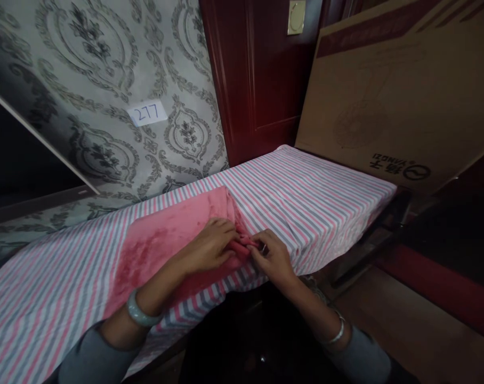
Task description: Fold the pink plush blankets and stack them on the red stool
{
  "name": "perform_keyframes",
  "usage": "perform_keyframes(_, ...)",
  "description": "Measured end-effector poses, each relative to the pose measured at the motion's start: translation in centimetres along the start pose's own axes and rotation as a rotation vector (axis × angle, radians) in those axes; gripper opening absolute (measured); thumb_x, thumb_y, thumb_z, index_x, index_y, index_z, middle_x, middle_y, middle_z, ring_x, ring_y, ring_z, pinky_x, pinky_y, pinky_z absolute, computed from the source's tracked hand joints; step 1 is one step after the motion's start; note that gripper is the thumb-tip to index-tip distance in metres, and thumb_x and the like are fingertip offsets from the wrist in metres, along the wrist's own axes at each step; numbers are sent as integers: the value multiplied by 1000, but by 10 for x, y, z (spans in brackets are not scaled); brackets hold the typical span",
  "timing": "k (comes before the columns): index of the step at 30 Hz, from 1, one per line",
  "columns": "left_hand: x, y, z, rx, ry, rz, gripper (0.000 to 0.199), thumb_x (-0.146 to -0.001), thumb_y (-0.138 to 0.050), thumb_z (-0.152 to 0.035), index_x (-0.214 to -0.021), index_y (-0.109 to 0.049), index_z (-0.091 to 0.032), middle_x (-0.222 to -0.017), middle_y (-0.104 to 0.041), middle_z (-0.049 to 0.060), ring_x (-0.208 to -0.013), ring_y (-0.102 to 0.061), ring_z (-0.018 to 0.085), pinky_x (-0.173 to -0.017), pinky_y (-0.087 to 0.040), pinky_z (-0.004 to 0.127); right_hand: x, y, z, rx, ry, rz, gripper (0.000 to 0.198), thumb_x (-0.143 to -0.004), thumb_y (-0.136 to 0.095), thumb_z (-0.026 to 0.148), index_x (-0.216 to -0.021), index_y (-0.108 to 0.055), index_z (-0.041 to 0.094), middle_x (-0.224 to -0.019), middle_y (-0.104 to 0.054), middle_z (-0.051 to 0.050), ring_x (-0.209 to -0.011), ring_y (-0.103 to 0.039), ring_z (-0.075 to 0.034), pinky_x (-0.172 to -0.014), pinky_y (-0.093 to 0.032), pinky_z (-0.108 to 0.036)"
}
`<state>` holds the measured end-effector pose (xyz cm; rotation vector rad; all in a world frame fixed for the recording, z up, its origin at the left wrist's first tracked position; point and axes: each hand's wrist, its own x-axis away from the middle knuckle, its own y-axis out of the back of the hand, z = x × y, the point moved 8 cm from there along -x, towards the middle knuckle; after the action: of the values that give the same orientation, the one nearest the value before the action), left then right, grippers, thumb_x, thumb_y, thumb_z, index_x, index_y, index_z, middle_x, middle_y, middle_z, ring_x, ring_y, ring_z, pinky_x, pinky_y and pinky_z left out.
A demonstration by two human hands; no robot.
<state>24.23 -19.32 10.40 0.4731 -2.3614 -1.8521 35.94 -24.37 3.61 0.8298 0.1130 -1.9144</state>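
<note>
A pink velvety cloth [166,229], marked with darker red patches, lies on a striped tablecloth [298,197]. Its right end is gathered into folds. My left hand [212,242] rests over that end with curled fingers gripping the bunched fabric. Just to the right, my right hand [272,258] pinches the edge of the same cloth between thumb and fingers. The two hands are close together near the front edge of the table. Part of the gathered edge is hidden under my fingers.
At the back right leans a large cardboard box [386,101]. A dark red door [261,69] and patterned wallpaper [106,58] with a paper label reading 277 [148,112] stand behind the table. A dark screen [26,154] is at left.
</note>
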Motion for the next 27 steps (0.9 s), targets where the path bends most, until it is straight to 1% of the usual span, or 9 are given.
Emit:
perform_keyframes(6,0,-5,-2,-39,-9,11,26,-89,-58,-17,-111,-69,-24,-100,-66,5,-101,-53,23,-95,-35,42,-3,3,-8,85,-50,-17,13,-87,-61,27,-76,-57,22,-75,-53,-1,-67,-50,-17,-62,-41,-30)
perform_keyframes(10,-1,-6,0,-29,-12,-35,23,-92,-56,-19,-110,-68,-26,-107,-68,4,-105,-55,22,-96,-34,41,-4,1,-11,96,-67,-51,15,-83,-59,24,-73,-49,23,-73,-51,0,-67,-49,-17,-63,-39,-29)
perform_keyframes(14,-3,-15,3,-73,36,28,18,-88,-61,-18,-102,-70,-25,-106,-70,1,-104,-58,22,-94,-34,41,-2,-4,-10,42,-55,-58,8,-80,-54,20,-76,-49,24,-75,-52,0,-69,-50,-17,-62,-40,-29)
perform_keyframes(18,-4,-23,4,-168,64,80,12,-86,-63,-22,-96,-70,-23,-107,-66,4,-100,-57,24,-89,-37,42,2,-6,-5,-42,-42,-69,7,-78,-51,17,-79,-51,24,-77,-55,0,-71,-53,-17,-64,-44,-29)
perform_keyframes(21,-4,-26,7,-170,93,58,11,-87,-61,-25,-95,-67,-20,-110,-62,7,-103,-57,26,-90,-39,43,5,-8,-3,-94,-35,-86,23,-77,-50,16,-98,-58,23,-89,-62,-4,-81,-59,-19,-70,-47,-31)
perform_keyframes(23,-3,-24,8,-142,104,18,12,-85,-63,-24,-97,-67,-20,-115,-59,8,-107,-56,26,-94,-40,44,7,-9,-7,-127,-82,-109,36,-78,-53,19,-114,-57,23,-98,-64,-6,-88,-61,-20,-72,-49,-32)
perform_keyframes(24,-3,-23,8,-127,107,-3,15,-85,-63,-23,-99,-67,-21,-118,-58,8,-109,-55,27,-95,-40,44,8,-10,-12,-149,-130,-124,39,-79,-56,21,-117,-56,22,-99,-64,-6,-90,-62,-21,-72,-49,-32)
perform_keyframes(25,-2,-21,7,-115,107,-16,19,-85,-63,-23,-103,-67,-22,-120,-57,8,-110,-55,27,-96,-40,44,9,-11,-19,-178,-187,-133,39,-79,-59,25,-118,-56,22,-99,-65,-6,-89,-62,-21,-72,-49,-31)
perform_keyframes(27,-2,-19,6,-102,103,-26,23,-86,-62,-24,-109,-67,-23,-120,-57,8,-109,-55,27,-96,-40,44,12,-16,-31,-245,-297,-117,33,-79,-63,33,-109,-58,21,-93,-66,-4,-82,-62,-20,-68,-49,-31)
